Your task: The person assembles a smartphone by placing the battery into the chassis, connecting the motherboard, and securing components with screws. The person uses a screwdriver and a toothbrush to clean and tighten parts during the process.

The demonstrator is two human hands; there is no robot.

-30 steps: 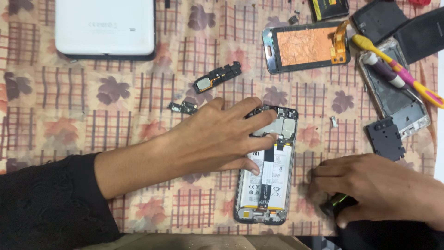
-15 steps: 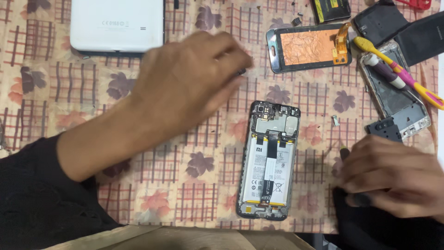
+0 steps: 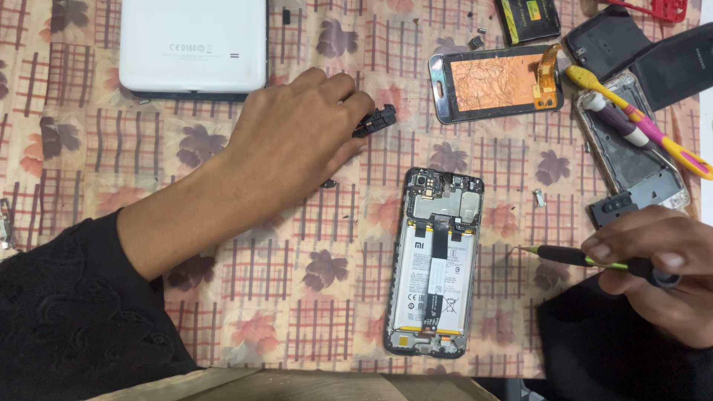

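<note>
A: Head view, looking straight down. The left hand [image 3: 297, 137] lies palm-down over the patterned floral cloth [image 3: 96, 163] on the tabletop, fingers curled together, fingertips touching a small black plastic phone part [image 3: 377, 120] at the upper middle.

B: Is it gripped?

A: Can't tell. The fingers cover its near end; pinched or just touched, I can't say. A tiny dark piece [image 3: 329, 183] sits on the cloth just below that hand.

B: And the other side?

A: The right hand [image 3: 661, 260] is low at the right edge, fingers pressed around the black handle of a thin green-shafted screwdriver [image 3: 587, 258], held level, tip pointing left.

B: Tip on anything?

A: No, it stops short of the opened black smartphone with its back cover off [image 3: 436, 263], which lies upright in the centre between the two hands, white battery and circuit board exposed.

B: The surroundings?

A: White tablet face-down [image 3: 193, 44] at top left. A phone screen panel with a copper-coloured back [image 3: 496, 82] at top right. Beside it a silver phone frame [image 3: 631, 156] with a yellow and pink toothbrush [image 3: 639, 119] across it. Black back covers [image 3: 646, 48] in the corner.
</note>
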